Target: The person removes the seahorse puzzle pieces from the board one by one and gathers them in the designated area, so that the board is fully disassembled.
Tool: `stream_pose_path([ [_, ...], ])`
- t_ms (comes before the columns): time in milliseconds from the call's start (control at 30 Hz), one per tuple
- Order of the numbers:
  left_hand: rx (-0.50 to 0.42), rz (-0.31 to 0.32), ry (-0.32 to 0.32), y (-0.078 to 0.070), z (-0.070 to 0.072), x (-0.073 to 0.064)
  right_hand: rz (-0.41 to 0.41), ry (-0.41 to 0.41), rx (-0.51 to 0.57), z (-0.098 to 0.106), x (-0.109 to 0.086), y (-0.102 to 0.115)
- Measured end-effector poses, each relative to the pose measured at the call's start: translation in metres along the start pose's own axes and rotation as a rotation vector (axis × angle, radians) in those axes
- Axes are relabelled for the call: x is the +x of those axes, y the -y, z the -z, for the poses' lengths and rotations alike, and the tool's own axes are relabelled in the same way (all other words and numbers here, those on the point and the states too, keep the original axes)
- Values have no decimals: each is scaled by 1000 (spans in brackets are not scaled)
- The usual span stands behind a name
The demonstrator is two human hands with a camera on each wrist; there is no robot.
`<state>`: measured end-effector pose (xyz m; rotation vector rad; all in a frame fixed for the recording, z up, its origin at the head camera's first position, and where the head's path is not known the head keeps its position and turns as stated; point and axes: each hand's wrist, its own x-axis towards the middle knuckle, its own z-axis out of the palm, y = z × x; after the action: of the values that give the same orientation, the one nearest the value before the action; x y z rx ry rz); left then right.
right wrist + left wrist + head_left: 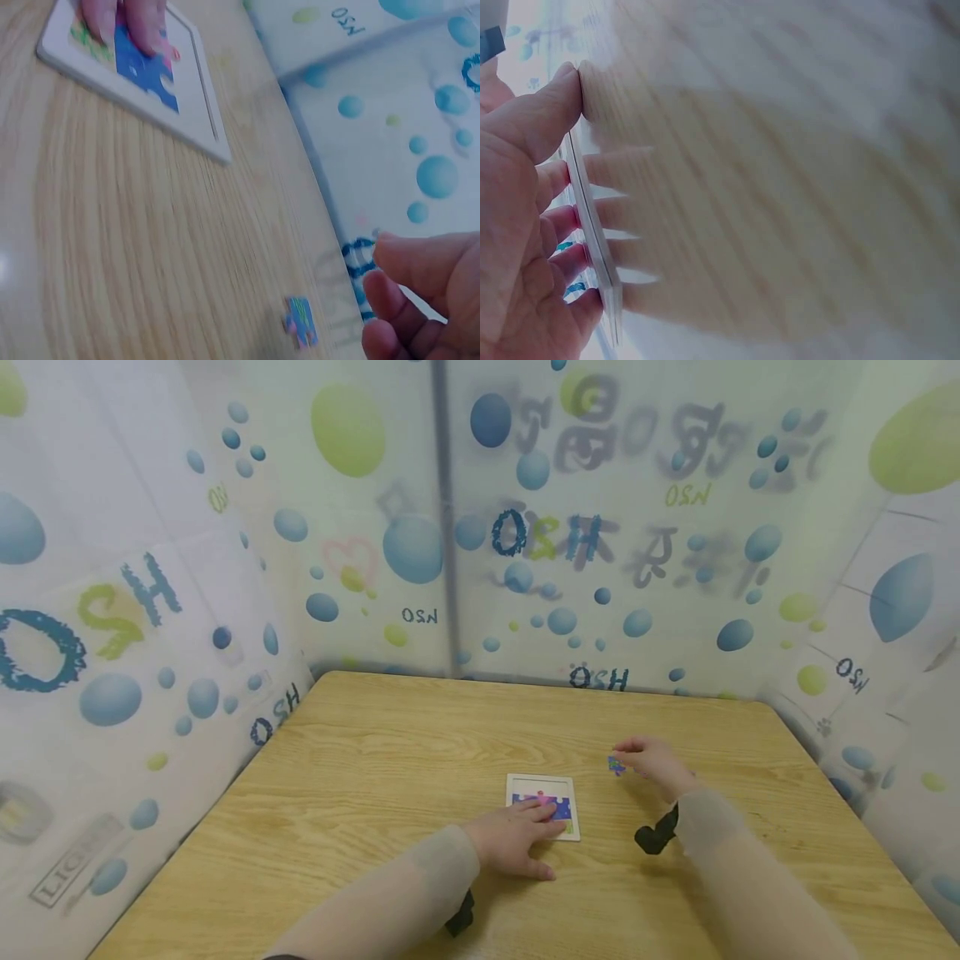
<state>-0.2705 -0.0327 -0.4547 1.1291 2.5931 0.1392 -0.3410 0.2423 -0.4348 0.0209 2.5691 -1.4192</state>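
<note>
A small jigsaw puzzle [576, 833] with a white frame lies flat on the table, its lower part filled with blue, pink and green pieces. On it rests my left hand [516, 839], fingers spread over the pieces and thumb on the wood. The left wrist view shows the fingertips along the edge of the frame [594, 232]. To the right, a loose blue-green puzzle piece [301, 321] lies on the table. Beside and above that piece hovers my right hand [654, 764], fingers loosely bent. The right wrist view shows a gap between the fingers and the piece.
The wooden table [360, 760] has rounded far corners. White curtains [360, 527] printed with bubbles and letters hang along the far side and both flanks. A black strap piece [656, 833] hangs at the right wrist, and another [461, 914] at the left.
</note>
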Motion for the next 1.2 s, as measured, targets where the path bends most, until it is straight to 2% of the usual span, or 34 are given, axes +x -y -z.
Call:
stream_pose_path([
  [267, -6, 0, -2, 0, -1, 1, 3, 32, -45, -30, 2, 13],
  [500, -1, -10, -6, 0, 1, 0, -3, 54, 9, -59, 6, 19],
  [700, -4, -18, -2, 1, 0, 0, 25, 109, 80, -80, 6, 20],
  [933, 36, -36, -25, 0, -1, 0, 40, 89, 43, -98, 6, 18],
  [1200, 6, -38, -22, 0, 1, -1, 32, 58, 23, -106, 5, 20],
])
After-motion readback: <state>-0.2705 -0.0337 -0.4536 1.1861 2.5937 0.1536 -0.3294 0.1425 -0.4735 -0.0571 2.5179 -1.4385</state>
